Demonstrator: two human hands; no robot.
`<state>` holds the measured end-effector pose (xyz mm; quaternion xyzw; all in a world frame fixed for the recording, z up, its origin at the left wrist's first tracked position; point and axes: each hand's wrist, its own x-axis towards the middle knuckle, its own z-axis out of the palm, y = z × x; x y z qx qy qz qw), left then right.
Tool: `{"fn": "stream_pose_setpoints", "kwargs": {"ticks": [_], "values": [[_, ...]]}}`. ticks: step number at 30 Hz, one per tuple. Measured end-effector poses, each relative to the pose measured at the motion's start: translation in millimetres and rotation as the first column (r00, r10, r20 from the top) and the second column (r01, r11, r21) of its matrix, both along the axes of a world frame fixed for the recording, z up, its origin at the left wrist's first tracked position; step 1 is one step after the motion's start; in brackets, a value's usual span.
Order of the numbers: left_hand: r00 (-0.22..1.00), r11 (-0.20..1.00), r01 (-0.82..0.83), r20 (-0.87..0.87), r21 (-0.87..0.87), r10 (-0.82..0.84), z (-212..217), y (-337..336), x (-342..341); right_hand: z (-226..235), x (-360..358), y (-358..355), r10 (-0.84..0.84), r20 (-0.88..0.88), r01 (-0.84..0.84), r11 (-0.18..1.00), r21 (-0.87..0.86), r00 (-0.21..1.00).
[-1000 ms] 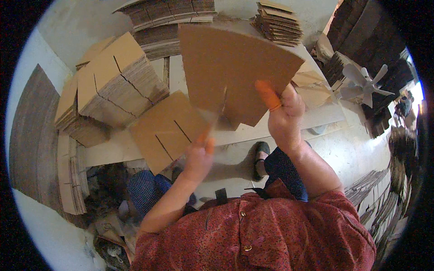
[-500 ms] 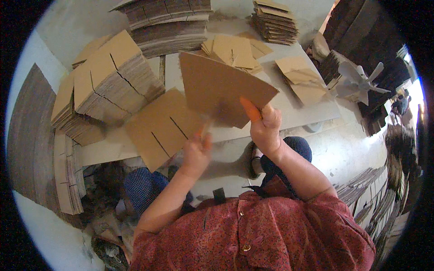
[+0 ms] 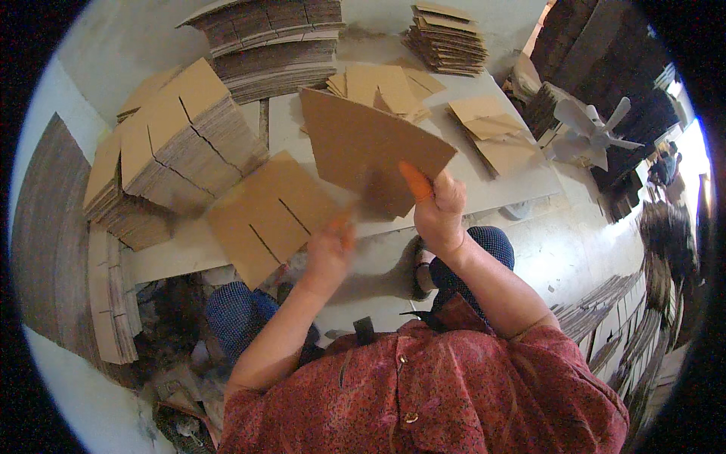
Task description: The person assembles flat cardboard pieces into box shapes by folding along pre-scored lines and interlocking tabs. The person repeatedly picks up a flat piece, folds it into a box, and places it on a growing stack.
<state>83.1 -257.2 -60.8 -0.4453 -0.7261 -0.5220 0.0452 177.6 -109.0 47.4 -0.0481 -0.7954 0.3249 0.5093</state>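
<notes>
My right hand (image 3: 440,208) is closed on the lower right corner of a brown cardboard sheet (image 3: 370,144), which stands tilted above the table. An orange cover sits on a digit of that hand, pressed to the sheet's near face. My left hand (image 3: 331,253) is raised below the sheet's lower left side, its fingers smeared by motion, with an orange patch at their tips. Beside it, a cardboard piece with two dark slots (image 3: 265,223) lies at the table's near edge, overhanging it. Whether my left hand touches either piece, I cannot tell.
A tall block of slotted cardboard (image 3: 193,136) stands at the left, and bigger stacks (image 3: 276,53) stand at the back. Further right are a small pile (image 3: 446,41) and loose sheets (image 3: 495,136) on the white table (image 3: 522,185). A white-bladed fan (image 3: 594,132) is at the right.
The whole view has shifted slightly. My right hand keeps its hold on the cardboard sheet, and my left hand stays in motion near the sheet's lower left side.
</notes>
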Motion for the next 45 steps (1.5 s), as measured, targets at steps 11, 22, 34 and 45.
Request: {"fn": "stream_pose_setpoints", "kwargs": {"ticks": [11, 22, 34, 45], "values": [[0.995, 0.984, -0.097, -0.046, -0.152, 0.091, 16.5, 2.8, 15.2, -20.5, 8.9, 2.1, -0.082, 0.23, 0.065, 0.995, 0.082, 0.97], [0.955, 0.982, 0.14, 0.245, 0.125, -0.167, 35.3, 13.8, 19.5, -47.4, 29.3, 14.3, -0.001, 0.441, -0.02, 0.999, 0.045, 0.898], [0.514, 0.694, 0.614, 0.476, 0.376, -0.713, 63.4, 41.5, 46.5, 42.9, 24.7, 17.7, 0.581, 0.475, -0.049, 0.665, -0.745, 0.661], [0.874, 0.884, 0.466, 0.132, 0.045, -0.467, 15.0, 23.9, 57.7, 78.1, 96.8, 52.8, -0.076, 0.339, 0.176, 0.946, -0.274, 0.938]]}}
